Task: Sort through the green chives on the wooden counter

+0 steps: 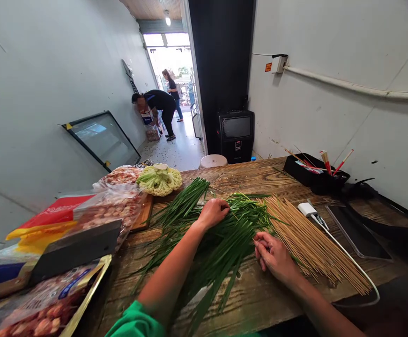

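A wide heap of long green chive leaves [207,234] lies across the wooden table [260,299]. My left hand [213,211] rests on top of the heap with its fingers curled into the leaves. My right hand [273,255] sits at the heap's right edge, fingers pinched together around a few leaves. Just right of that hand lies a fanned pile of bamboo skewers [309,238].
A cauliflower [160,179] sits on a cutting board at the back left, beside bagged food [110,208] and a cleaver [73,250]. A black tray with chopsticks [316,174], a white charger and cable [309,210] and a phone are on the right. Two people stand in the far corridor.
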The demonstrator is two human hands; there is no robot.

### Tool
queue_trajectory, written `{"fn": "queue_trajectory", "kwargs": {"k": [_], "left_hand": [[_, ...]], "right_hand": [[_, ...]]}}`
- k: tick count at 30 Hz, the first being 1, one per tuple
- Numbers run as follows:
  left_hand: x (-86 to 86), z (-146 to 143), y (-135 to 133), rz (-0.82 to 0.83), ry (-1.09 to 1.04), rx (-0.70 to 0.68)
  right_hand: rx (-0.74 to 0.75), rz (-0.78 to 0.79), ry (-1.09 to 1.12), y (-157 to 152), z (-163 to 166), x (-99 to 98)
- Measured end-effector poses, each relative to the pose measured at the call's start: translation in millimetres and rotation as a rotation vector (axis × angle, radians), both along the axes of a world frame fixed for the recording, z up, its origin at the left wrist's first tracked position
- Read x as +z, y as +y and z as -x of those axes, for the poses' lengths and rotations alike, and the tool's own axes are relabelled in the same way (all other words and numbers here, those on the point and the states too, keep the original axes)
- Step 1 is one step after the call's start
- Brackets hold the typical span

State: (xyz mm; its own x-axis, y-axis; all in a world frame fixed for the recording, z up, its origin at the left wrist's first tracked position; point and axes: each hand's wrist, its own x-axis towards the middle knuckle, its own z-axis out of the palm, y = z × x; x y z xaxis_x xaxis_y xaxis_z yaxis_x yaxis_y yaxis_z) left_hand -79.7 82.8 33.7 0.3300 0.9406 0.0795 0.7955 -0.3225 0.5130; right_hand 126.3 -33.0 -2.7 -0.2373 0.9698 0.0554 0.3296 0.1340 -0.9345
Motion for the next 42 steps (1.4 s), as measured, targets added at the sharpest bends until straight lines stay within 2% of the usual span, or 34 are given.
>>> {"fn": "queue_trajectory", "kwargs": {"k": [4,8,11,16,22,26,29,32,36,42], "left_hand": [[-4.8,-3.2,0.4,-0.053,-0.072,0.029],[-11.1,-3.5,1.3,-0.034,-0.129,-0.005],[-17.6,-3.7,4.0,-0.042,-0.157,0.034],[-24.7,-6.0,10.1,-0.023,-0.086,0.094],[-24.2,-7.0,12.8,0.0,-0.048,0.117],[-26.1,-7.2,14.1,0.016,-0.069,0.063],[-27.3,-7.6,14.2,0.022,-0.136,0.128],[-25.2,-6.4,13.4,0.124,-0.31,0.193],[-19.7,-2.3,12.4,0.24,-0.477,0.185],[-15.7,-2.3,10.1,0.275,-0.529,0.185]], "right_hand": [[-0.067,0.017,0.018,-1.6,-6.4,-12.0],[-0.12,-0.058,-0.112,-2.6,-10.9,-11.3],[-0.145,-0.139,-0.21,-2.9,-10.3,-8.3],[-0.15,-0.259,-0.347,0.3,-6.3,3.3],[-0.101,-0.416,-0.607,17.5,1.2,25.6],[-0.104,-0.415,-0.505,23.1,7.6,23.3],[-0.109,-0.39,-0.423,22.5,5.7,13.7],[-0.1,-0.332,-0.402,23.2,0.9,6.6],[-0.125,-0.292,-0.389,26.7,-2.4,3.0],[-0.169,-0.243,-0.364,27.9,-3.4,2.4]]}}
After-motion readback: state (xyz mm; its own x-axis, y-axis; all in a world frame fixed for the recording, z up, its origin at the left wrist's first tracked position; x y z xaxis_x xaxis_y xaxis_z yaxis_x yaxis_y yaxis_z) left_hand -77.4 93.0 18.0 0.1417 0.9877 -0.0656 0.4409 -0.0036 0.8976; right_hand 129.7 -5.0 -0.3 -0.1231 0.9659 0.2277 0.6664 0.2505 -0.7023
